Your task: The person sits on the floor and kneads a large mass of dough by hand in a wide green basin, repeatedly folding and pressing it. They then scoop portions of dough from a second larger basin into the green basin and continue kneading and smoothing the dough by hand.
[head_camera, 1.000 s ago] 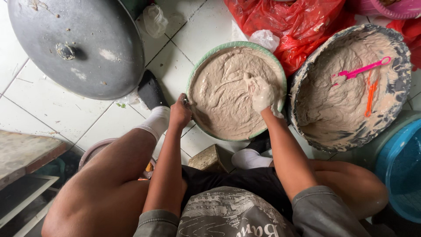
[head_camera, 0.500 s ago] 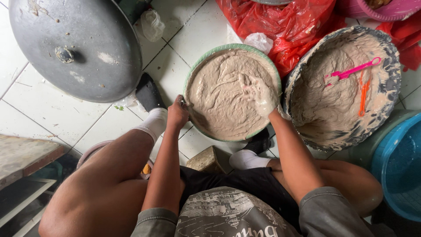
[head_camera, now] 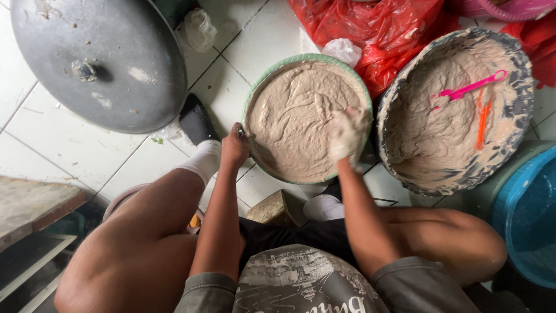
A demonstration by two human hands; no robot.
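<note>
Person seated on a tiled floor [head_camera: 52,150], seen from above, knees spread.

Green bowl [head_camera: 305,59] sits at frame centre between the feet, full of thick beige batter [head_camera: 295,116].

Left hand [head_camera: 234,148] grips the bowl rim at its left edge, fingers curled closed over the rim.

Right hand [head_camera: 346,134] is in the batter at the bowl's right side, coated in it; fingers look loosely bent, but how far they are open cannot be told under the coating. Whether it holds anything also cannot be told.

A second, bigger bowl [head_camera: 524,104] sits right of the green one, nearly touching, smeared with the same batter. A pink tool [head_camera: 472,87] and an orange tool [head_camera: 482,122] lie on the batter inside it.

Upper left: large grey metal lid [head_camera: 110,64] with a knob. Top centre-right: red plastic bag [head_camera: 370,29], a clear crumpled bag [head_camera: 343,51] just beside the green bowl. Lower right edge: blue tub [head_camera: 530,220]. White socks [head_camera: 204,159] on both feet. Small block [head_camera: 272,210] lies below the green bowl, between the legs.
</note>
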